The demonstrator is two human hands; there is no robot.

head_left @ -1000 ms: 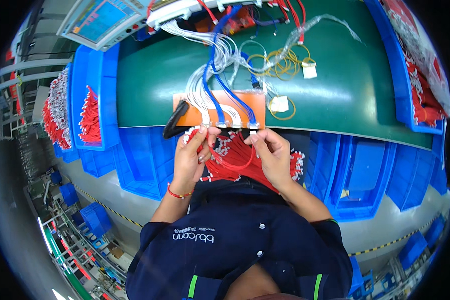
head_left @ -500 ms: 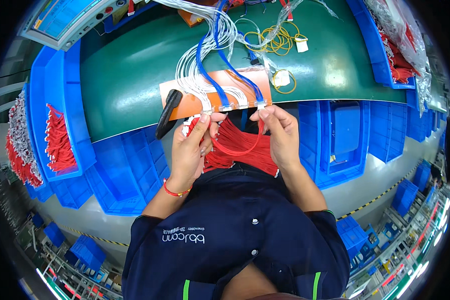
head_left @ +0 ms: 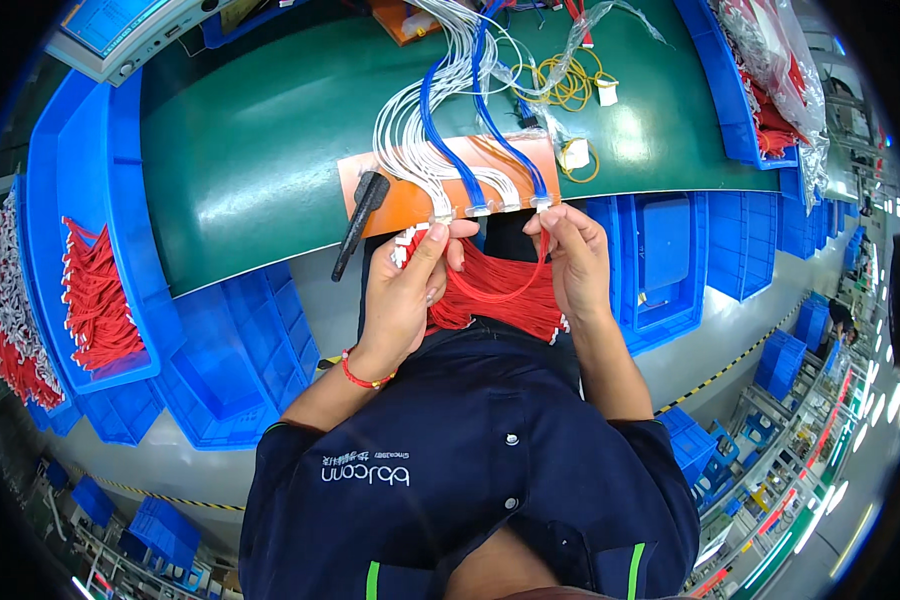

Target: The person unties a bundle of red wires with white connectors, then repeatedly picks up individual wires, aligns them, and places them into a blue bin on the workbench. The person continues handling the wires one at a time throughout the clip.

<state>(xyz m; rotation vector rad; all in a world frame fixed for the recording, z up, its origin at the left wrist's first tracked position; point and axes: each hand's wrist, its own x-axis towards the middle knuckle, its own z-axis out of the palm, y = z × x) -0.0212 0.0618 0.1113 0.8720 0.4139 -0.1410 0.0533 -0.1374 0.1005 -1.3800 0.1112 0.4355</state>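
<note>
A loop of thin red cable (head_left: 500, 299) hangs between my two hands. My left hand (head_left: 410, 288) pinches one end at a white connector on the front edge of an orange board (head_left: 402, 212). A few more white plug ends stick out beside its fingers. My right hand (head_left: 582, 262) grips the other end by the rightmost connector (head_left: 543, 204) on that edge. From the board's connectors, white wires (head_left: 398, 128) and blue wires (head_left: 457, 165) run back across the table. Whether the red plugs are seated is hidden by my fingertips. Under the loop, a thick bundle of red cables (head_left: 525, 290) lies on my lap.
A black bar-shaped tool (head_left: 361, 222) overhangs the board's left end. Yellow wire coils (head_left: 570, 82) lie on the green table (head_left: 240, 170). Blue bins with red cables stand left (head_left: 155, 300) and right (head_left: 715, 90). A screened instrument (head_left: 120, 35) sits back left.
The whole view has shifted, so the board and hands appear slightly farther right. Both hands keep their grips on the red cable at the board's edge.
</note>
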